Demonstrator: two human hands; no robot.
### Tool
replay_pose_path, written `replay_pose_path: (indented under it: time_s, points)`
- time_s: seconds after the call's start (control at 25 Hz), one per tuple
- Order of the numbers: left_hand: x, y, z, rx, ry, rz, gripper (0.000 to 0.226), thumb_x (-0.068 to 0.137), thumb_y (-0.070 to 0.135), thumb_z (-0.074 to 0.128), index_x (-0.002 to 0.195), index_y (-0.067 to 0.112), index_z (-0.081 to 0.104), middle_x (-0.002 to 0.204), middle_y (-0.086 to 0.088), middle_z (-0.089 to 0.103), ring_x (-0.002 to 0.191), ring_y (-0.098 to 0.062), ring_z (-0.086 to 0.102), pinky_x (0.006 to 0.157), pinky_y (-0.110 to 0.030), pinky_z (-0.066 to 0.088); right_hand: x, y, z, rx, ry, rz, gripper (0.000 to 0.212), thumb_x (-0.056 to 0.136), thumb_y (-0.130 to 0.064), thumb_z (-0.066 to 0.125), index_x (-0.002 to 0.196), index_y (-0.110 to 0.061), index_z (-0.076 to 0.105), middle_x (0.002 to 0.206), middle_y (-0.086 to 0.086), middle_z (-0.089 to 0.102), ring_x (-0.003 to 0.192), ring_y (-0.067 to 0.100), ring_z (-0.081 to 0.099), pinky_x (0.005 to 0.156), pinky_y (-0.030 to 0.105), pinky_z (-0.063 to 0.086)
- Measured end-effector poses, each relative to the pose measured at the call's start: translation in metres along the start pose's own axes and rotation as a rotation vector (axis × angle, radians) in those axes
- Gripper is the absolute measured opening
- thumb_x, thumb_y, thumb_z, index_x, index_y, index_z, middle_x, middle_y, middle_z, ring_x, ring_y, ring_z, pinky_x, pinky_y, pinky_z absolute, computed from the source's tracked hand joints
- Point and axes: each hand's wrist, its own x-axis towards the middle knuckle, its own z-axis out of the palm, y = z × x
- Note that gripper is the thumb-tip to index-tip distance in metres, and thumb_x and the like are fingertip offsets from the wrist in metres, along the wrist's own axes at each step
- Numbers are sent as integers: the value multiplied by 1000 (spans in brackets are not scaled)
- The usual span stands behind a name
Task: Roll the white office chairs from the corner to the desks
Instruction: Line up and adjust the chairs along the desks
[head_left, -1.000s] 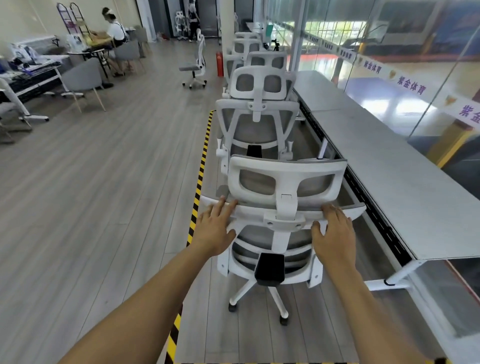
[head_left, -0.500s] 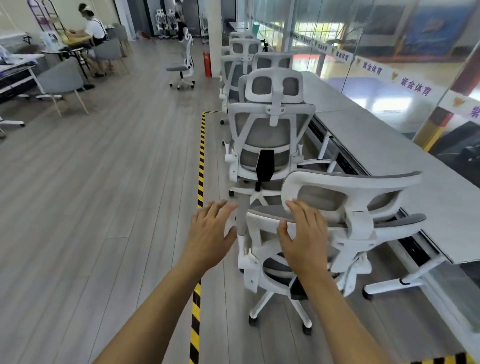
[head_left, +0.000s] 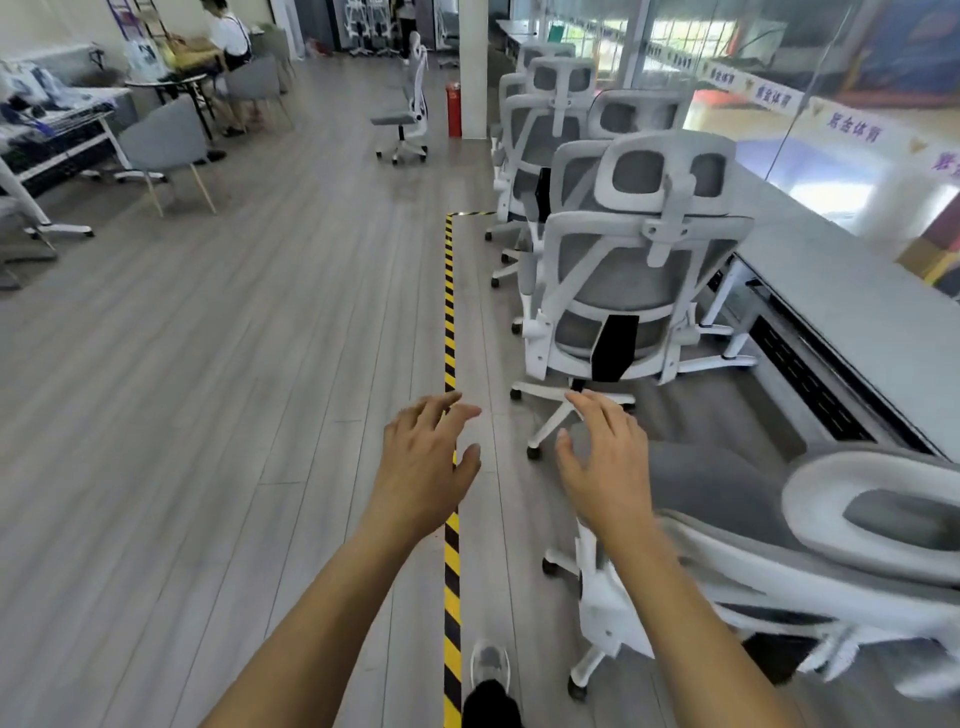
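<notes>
A white office chair (head_left: 810, 545) with grey mesh stands at the lower right, turned toward the long grey desk (head_left: 852, 291). My left hand (head_left: 423, 462) and my right hand (head_left: 608, 462) hover in front of me with fingers spread, holding nothing; both are off the chair. My right forearm crosses in front of the chair's armrest. Ahead, another white office chair (head_left: 628, 260) faces the desk, with several more lined up behind it along the desk's edge.
A yellow-and-black floor tape (head_left: 450, 332) runs forward between my hands. A lone white chair (head_left: 408, 111) and a red extinguisher (head_left: 454, 109) stand near a pillar. Grey chairs, tables and seated people are at the far left. Glass wall at right.
Both hands have come off the chair's backrest. The chair has swung to my right beside the desk, and my view has moved forward along the tape.
</notes>
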Motion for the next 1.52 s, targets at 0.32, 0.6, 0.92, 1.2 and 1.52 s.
replay_pose_path:
  time_s: [0.32, 0.6, 0.92, 1.2, 1.52]
  points:
    - [210, -112, -1, 66, -11, 7, 39, 98, 39, 51, 137, 36, 46, 153, 12, 37, 141, -20, 31, 113, -39, 26, 199, -3, 155, 103, -15, 59, 46, 96, -31, 56, 142, -27, 52, 141, -3, 54, 129, 20, 49, 111, 45, 39]
    - [379, -213, -1, 51, 38, -61, 39, 98, 39, 52, 136, 37, 47, 151, 11, 39, 139, -20, 33, 111, -38, 27, 385, -22, 256, 109, -42, -11, 46, 95, -31, 55, 140, -28, 51, 138, -7, 52, 127, 16, 48, 110, 38, 37]
    - [619, -360, 3, -5, 43, -53, 39, 98, 40, 49, 137, 37, 46, 150, 12, 39, 140, -17, 30, 113, -38, 26, 613, -47, 411, 75, -13, 26, 44, 95, -29, 59, 139, -29, 52, 136, -7, 55, 126, 14, 48, 110, 37, 38]
    - [832, -440, 8, -42, 2, 49, 36, 99, 39, 49, 135, 38, 48, 144, 13, 43, 137, -16, 31, 113, -37, 24, 787, -47, 508, 65, 40, 127, 45, 95, -29, 59, 140, -28, 52, 136, -7, 55, 127, 14, 48, 114, 34, 31]
    - [1091, -512, 68, -20, -59, 83, 37, 99, 40, 49, 136, 40, 46, 145, 15, 42, 138, -14, 29, 114, -36, 24, 1013, 33, 636, 89, 95, 237, 43, 95, -30, 59, 138, -30, 53, 132, -8, 57, 123, 14, 49, 108, 34, 32]
